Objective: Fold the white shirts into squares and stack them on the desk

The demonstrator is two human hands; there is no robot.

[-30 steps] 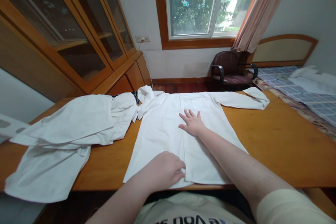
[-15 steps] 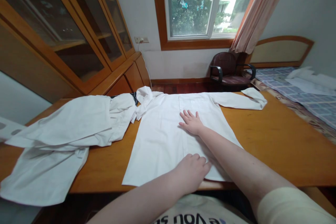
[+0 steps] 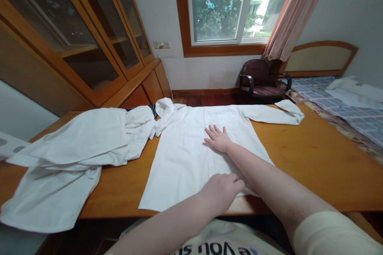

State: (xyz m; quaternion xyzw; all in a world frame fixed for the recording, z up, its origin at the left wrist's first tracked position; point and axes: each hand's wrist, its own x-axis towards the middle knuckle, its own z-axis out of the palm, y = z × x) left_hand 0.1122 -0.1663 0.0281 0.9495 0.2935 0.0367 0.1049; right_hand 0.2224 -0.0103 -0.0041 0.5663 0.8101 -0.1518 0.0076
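Note:
A white shirt [image 3: 182,155] lies spread flat, front up, on the wooden table [image 3: 314,159], its collar towards the window and one sleeve stretched out to the right. My right hand [image 3: 219,138] rests flat on the shirt's chest, fingers spread. My left hand [image 3: 223,189] is at the shirt's lower hem near the table's front edge, fingers curled down on the cloth just under my right forearm. Whether it pinches the hem I cannot make out.
A heap of other white garments [image 3: 74,155] covers the table's left part and hangs over the front edge. A glass-fronted wooden cabinet [image 3: 74,36] stands at left, a dark armchair [image 3: 263,79] under the window, a bed [image 3: 344,103] at right.
My left hand has slid to the right along the shirt's hem, up against my right forearm. My right hand has stayed flat on the chest. The lower right corner of the shirt looks drawn in.

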